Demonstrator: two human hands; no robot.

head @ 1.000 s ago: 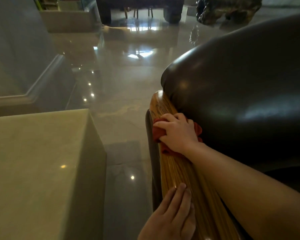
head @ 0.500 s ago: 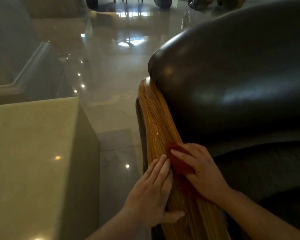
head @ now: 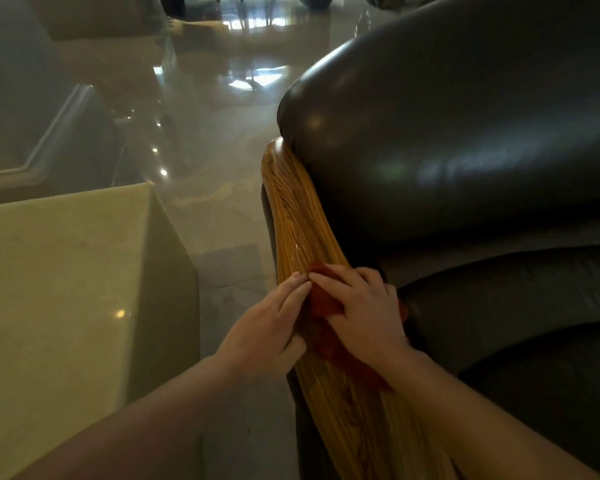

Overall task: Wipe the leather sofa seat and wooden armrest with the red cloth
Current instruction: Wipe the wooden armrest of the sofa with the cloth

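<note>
The glossy striped wooden armrest (head: 295, 209) runs from the lower middle up to the dark leather sofa back (head: 447, 126). The red cloth (head: 323, 306) lies bunched on the armrest, mostly covered by my right hand (head: 364, 313), which presses down on it with fingers spread over it. My left hand (head: 267, 327) rests on the armrest's outer edge, its fingertips touching the cloth and my right fingers. The dark leather seat cushion (head: 516, 306) lies to the right of the armrest.
A pale stone-topped block (head: 66, 289) stands at the left, with a narrow strip of polished floor (head: 229, 271) between it and the sofa. Shiny floor extends beyond, with dark furniture legs at the far top.
My right hand slid the cloth from the armrest's far end toward me, then stayed about mid-armrest. My left hand moved up along the armrest until its fingertips met the cloth.
</note>
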